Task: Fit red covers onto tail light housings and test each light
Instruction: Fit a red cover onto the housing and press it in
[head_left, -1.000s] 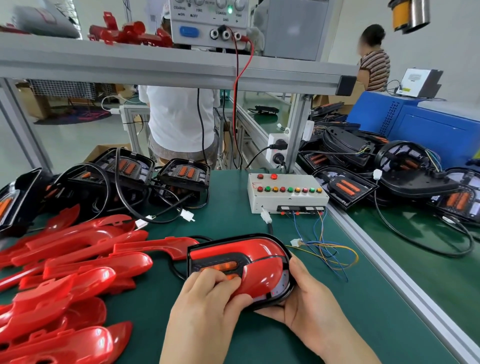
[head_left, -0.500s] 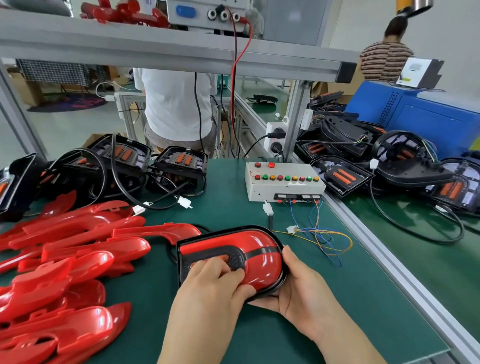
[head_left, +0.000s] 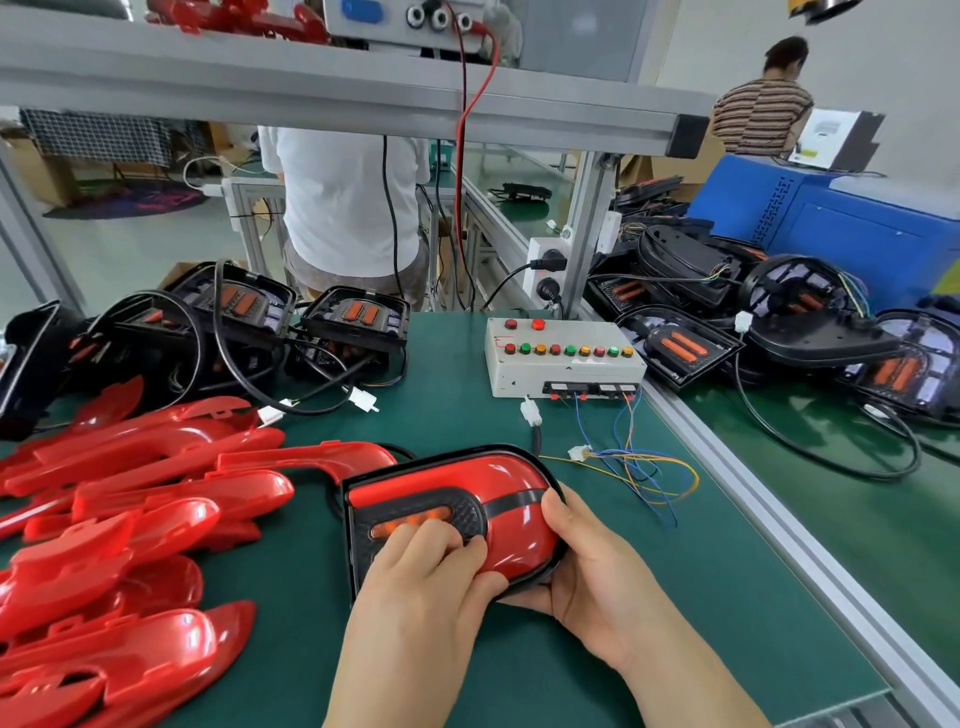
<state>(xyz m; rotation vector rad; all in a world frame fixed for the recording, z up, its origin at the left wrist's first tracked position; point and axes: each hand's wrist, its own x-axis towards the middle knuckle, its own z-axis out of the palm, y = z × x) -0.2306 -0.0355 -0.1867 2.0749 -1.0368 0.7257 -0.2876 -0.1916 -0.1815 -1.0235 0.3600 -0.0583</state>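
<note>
Loose covers (head_left: 130, 499) lie piled at the bench's (head_left: 675, 597) left. Mid-bench, the left hand (head_left: 431, 587) has its grip curled over the covered light (head_left: 467, 480). The right hand (head_left: 587, 566) has its grip clasping the light's right end. A box (head_left: 563, 358) sits behind.

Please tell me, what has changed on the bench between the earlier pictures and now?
Very little. The right hand seems to have slid its thumb slightly further onto the tail light; the left hand still holds its near side. Nothing was let go. Behind, the person in the striped shirt has turned away. The loose red covers and test box stayed put.
</note>
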